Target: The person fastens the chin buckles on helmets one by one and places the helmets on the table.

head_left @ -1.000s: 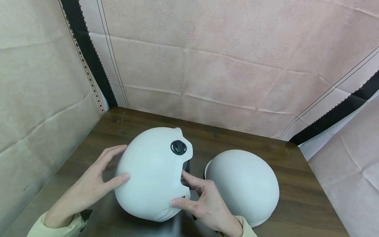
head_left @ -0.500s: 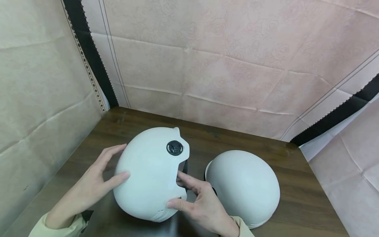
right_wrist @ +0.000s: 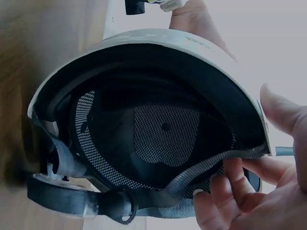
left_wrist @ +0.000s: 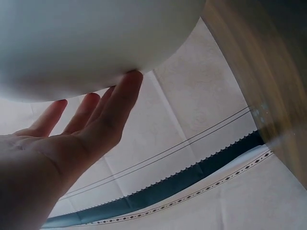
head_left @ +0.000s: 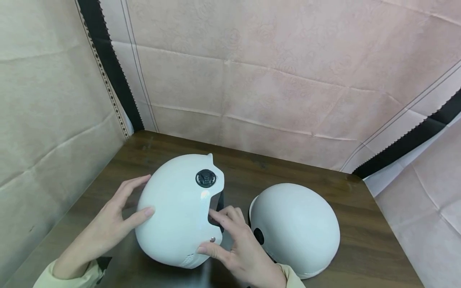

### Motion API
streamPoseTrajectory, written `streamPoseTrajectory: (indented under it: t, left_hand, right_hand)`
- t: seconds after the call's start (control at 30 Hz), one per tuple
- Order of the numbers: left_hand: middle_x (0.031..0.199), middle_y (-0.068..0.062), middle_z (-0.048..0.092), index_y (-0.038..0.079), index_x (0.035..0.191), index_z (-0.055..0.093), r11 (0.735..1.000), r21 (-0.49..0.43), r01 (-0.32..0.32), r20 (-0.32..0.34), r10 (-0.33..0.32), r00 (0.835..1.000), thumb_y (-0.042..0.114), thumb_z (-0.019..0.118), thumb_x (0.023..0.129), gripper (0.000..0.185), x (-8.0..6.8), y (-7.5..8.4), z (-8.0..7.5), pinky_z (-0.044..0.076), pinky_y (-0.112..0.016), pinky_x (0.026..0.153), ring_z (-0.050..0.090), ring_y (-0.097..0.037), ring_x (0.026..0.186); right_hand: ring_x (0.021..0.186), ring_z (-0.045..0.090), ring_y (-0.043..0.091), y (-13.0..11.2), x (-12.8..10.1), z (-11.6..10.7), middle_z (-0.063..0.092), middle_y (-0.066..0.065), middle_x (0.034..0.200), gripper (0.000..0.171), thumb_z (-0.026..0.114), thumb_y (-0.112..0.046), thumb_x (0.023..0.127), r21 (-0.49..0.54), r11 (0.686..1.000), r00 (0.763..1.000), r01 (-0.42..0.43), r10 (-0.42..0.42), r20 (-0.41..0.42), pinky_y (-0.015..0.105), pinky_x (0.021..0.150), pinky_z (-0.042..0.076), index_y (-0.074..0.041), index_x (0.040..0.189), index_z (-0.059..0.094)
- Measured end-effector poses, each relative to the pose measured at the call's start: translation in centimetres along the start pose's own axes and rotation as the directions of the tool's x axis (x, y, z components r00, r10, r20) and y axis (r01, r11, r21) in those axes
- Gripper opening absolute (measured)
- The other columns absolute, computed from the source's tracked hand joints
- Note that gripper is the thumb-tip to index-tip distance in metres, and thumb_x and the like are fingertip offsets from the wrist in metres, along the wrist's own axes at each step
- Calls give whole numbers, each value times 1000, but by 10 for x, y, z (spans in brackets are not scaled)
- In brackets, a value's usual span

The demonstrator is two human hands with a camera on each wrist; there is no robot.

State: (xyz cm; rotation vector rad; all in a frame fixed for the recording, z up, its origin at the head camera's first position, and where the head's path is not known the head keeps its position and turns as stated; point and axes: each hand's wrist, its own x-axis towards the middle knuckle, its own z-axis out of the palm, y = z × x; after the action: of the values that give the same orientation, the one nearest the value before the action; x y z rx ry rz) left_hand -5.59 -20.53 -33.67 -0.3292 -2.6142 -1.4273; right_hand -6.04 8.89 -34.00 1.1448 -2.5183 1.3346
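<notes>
Two bare hands steady a white helmet on a dark wood-grain worktop, seen from the wearer's head camera. Nearest the viewer, the right hand comes in from the lower edge, a pale yellow sleeve at its wrist; its thumb lies against the shell's outer face by a small metal stud, while its fingers curl over the rim into the opening. The right wrist view looks straight into that opening, where the fingertips hook the edge of the black mesh lining and a dark strap loops below: this grip is closed on the helmet's rim. The left hand lies on the opposite side of the shell, fingers straight and spread, pressing flat on the smooth surface rather than clasping it; the left wrist view shows the same, with the fingertips touching the curved underside. The helmet is tilted on its side at the middle-left of the worktop, a black round fitting facing upward. Just beside it, to the right and nearly touching the right hand, a second white helmet rests dome-up. Behind both, pale pink patterned fabric with black zigzag-edged bands walls in the space.
</notes>
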Motion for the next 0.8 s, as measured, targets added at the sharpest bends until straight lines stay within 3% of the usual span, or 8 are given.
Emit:
streamPoseTrajectory:
  t: [0.13,0.37,0.6,0.8]
  left_hand:
    - [140,-8,33,25,146,29,999,13,29,5,-29,1000,29,63,91,65,2,-1,0,47,-52,76,48,-37,110]
    - [140,-8,36,22,146,28,998,11,67,11,-67,998,32,63,91,66,4,-8,1,47,-26,83,41,-26,121]
    - [140,-10,35,20,146,27,997,2,73,17,-73,997,32,63,91,67,4,-9,0,48,-43,86,40,-29,121]
    - [138,-10,37,18,146,28,998,-27,61,23,-60,998,28,61,93,64,5,-18,-5,49,-23,80,51,-28,113]
  right_hand:
    - [107,40,12,1,-1,-2,47,-13,116,55,67,-35,87,38,999,998,-34,32,54,29,85,44,-30,138,46]
    - [102,55,11,6,1,2,57,-4,113,37,62,-26,91,150,988,988,39,-60,141,26,80,49,-12,125,59]
    - [108,47,11,1,2,3,49,-7,119,40,60,-32,92,109,994,990,16,-32,139,31,85,47,-19,130,56]
    - [116,38,12,3,-1,2,41,-10,127,44,58,-36,94,89,993,990,-78,66,121,36,91,43,-27,136,48]
